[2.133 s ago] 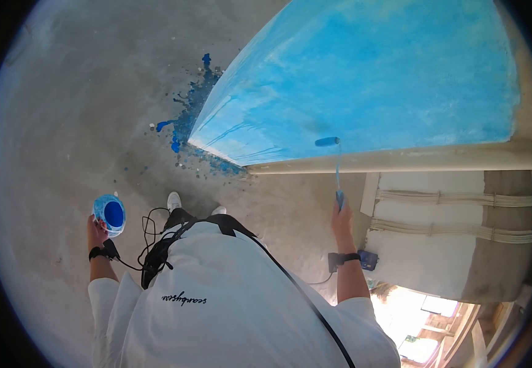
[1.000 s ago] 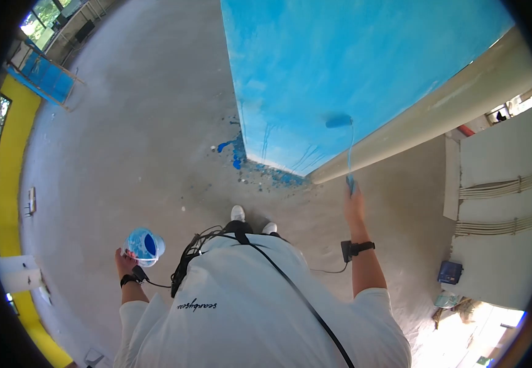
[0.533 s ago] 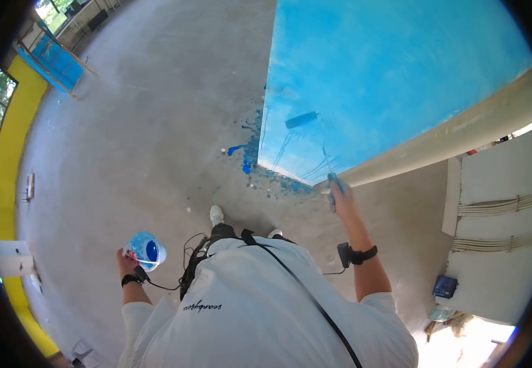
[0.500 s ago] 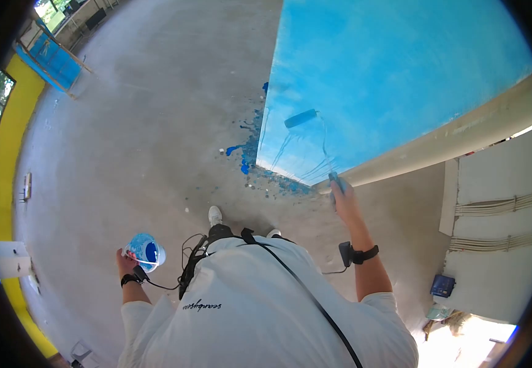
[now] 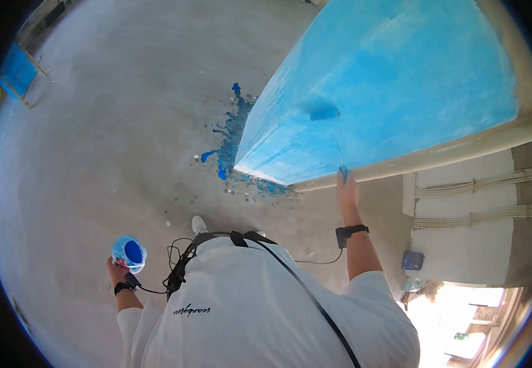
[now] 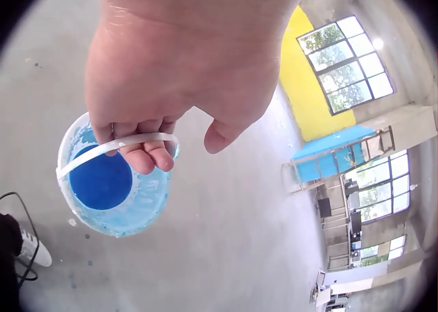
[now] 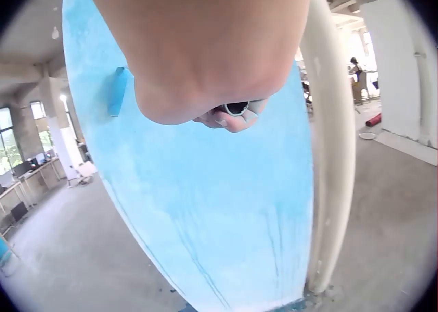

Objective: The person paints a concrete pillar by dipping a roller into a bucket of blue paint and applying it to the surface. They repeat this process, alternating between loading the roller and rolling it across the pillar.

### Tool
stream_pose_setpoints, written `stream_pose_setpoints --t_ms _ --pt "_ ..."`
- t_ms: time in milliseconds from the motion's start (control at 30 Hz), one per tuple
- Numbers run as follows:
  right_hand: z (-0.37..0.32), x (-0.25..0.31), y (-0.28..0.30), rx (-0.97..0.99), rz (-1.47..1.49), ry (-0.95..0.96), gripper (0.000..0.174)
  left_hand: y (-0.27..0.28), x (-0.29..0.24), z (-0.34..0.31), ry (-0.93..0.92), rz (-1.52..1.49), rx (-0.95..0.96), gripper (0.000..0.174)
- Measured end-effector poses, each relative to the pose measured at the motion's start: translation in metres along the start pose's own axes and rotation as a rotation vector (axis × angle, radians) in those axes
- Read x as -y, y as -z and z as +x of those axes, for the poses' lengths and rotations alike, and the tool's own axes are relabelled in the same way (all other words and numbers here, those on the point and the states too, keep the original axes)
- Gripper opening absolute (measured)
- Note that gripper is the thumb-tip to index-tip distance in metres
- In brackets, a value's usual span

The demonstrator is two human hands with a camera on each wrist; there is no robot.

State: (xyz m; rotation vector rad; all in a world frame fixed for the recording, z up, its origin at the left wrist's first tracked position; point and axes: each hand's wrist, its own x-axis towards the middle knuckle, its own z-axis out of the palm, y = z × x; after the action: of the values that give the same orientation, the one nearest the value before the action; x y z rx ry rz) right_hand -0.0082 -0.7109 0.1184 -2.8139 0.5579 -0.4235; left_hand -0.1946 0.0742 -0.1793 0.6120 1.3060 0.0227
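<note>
In the head view, the right hand [image 5: 347,190] reaches up with its fingers wrapped round the base of a paint roller [image 5: 324,114]. The roller's sleeve lies flat against the blue wall [image 5: 401,73]. It looks light, with a thin stiff frame and a soft wet sleeve, and is best held low on the grip, where paint could make it slippery. The left hand [image 5: 116,268] hangs low beside the body and carries a small pail [image 5: 127,252].

In the left wrist view, curled fingers [image 6: 147,154] hook the thin white pail handle [image 6: 85,158]. The pail is pale and smeared, with deep blue paint inside.

In the right wrist view, the fist is clamped on the roller handle [image 7: 236,108]. The blue sleeve [image 7: 118,91] touches the streaky wall beside a pale pipe [image 7: 335,154].
</note>
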Motion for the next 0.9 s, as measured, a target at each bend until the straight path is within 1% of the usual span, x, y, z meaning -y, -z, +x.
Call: stream_pose_setpoints --t_ms 33,100,133,167,200,267,333,467,533,567,633,667,700,733,800,867,900 --pt "-0.006 -0.006 -0.004 -0.036 0.024 -0.042 0.034 -0.003 -0.006 0.019 0.013 0.006 0.002 0.04" --pt "-0.013 -0.017 -0.012 -0.035 0.008 -0.064 0.034 -0.013 -0.019 0.056 0.007 -0.047 -0.01 0.04" --pt "-0.012 -0.015 -0.016 -0.032 0.008 -0.083 0.034 -0.027 -0.024 0.056 0.015 -0.04 -0.011 0.04" --pt "-0.011 -0.012 -0.016 -0.035 0.001 -0.085 0.034 -0.038 -0.032 0.054 0.011 0.022 0.029 0.04" --pt "-0.008 0.003 -0.01 -0.039 -0.025 -0.059 0.034 -0.051 -0.039 0.048 0.005 0.085 0.071 0.039" --pt "0.005 0.023 0.0 -0.046 -0.053 -0.043 0.034 -0.068 -0.048 0.045 0.029 0.101 0.062 0.036" --pt "0.012 0.032 0.004 0.011 -0.13 -0.013 0.035 -0.079 -0.054 0.05 0.066 0.202 0.161 0.034" --pt "0.001 -0.011 -0.002 -0.03 -0.18 -0.063 0.034 -0.101 -0.047 0.048 0.07 0.152 0.125 0.033" --pt "-0.002 -0.023 0.003 0.028 -0.221 -0.153 0.033 -0.111 -0.045 0.039 0.077 0.178 0.193 0.031" --pt "0.0 -0.028 -0.001 0.028 -0.214 -0.157 0.033 -0.113 -0.043 0.034 0.088 0.201 0.187 0.028" --pt "0.007 -0.005 0.009 0.057 -0.205 -0.107 0.034 -0.112 -0.039 0.034 0.088 0.233 0.185 0.027" --pt "0.012 0.007 0.008 0.051 -0.192 -0.123 0.034 -0.116 -0.039 0.035 0.096 0.255 0.185 0.027" --pt "0.019 0.02 0.006 0.051 -0.195 -0.045 0.034 -0.125 -0.038 0.029 0.105 0.271 0.105 0.029" --pt "0.027 0.023 0.005 0.053 -0.197 0.032 0.034 -0.13 -0.039 0.024 0.087 0.288 0.11 0.029" --pt "0.031 0.009 -0.003 0.057 -0.178 0.022 0.034 -0.133 -0.04 0.018 0.102 0.443 0.269 0.032" --pt "0.02 -0.013 -0.014 0.054 -0.149 0.018 0.034 -0.14 -0.035 0.012 0.082 0.329 0.199 0.032" --pt "0.011 -0.039 -0.021 0.01 -0.14 -0.018 0.034 -0.145 -0.034 0.003 0.083 0.312 0.165 0.032"
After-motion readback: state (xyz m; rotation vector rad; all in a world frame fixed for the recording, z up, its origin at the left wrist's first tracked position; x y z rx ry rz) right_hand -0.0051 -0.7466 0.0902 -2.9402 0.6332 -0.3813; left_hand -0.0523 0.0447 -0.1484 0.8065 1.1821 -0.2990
